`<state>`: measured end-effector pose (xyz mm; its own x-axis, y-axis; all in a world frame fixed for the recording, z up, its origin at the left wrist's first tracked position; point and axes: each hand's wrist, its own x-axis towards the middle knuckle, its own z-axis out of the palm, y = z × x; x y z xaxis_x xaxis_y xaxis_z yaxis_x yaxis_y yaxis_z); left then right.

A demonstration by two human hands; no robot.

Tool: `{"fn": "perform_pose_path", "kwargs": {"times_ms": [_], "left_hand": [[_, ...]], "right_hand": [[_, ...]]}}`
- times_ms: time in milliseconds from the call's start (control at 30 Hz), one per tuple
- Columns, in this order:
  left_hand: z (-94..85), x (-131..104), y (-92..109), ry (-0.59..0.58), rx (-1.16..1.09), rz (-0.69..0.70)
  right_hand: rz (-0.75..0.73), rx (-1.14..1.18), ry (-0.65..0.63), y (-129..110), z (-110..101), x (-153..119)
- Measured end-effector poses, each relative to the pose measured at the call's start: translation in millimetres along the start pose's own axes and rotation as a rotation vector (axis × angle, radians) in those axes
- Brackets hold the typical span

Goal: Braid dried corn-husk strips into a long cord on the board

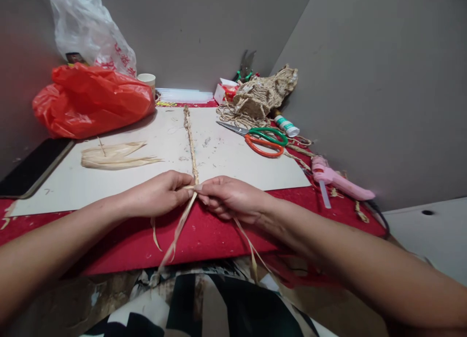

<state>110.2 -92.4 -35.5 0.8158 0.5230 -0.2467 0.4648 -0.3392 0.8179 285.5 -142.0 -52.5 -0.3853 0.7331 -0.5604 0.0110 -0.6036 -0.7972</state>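
Along the table's (120,254) left edge lies a flat black device (34,167); toward the back-left corner slumps a crinkled red plastic bag (91,103), a papery dry husk (113,158) before it. Near the front edge's middle, the left hand (166,193) pinches a pale fibre strand (188,187); the slender, knobbly braid (191,145) stretches from there toward the back edge, its near end gripped by the right hand (229,196). Rightward lie steel scissors (249,132) and, by the right edge, a smooth pink glue gun (337,179).

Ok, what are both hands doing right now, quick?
Left hand: closed, thumb and fingers pinching a pale strand.
Right hand: closed, pinching at the lower end of the braid.
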Motion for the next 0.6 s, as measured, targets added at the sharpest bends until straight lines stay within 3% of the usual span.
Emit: {"fn": "perform_pose_path", "kwargs": {"times_ms": [133,367,600], "left_hand": [[-0.1,-3,4,0.05,0.24,-0.008],[16.8,-16,18,0.203,0.651,-0.131],[42.5,-23,28,0.184,1.013,-0.179]], "right_hand": [[-0.05,-0.01,0.085,4,6,1],[-0.102,0.078,0.085,7,15,1],[-0.086,0.175,0.022,6,15,-2]]}}
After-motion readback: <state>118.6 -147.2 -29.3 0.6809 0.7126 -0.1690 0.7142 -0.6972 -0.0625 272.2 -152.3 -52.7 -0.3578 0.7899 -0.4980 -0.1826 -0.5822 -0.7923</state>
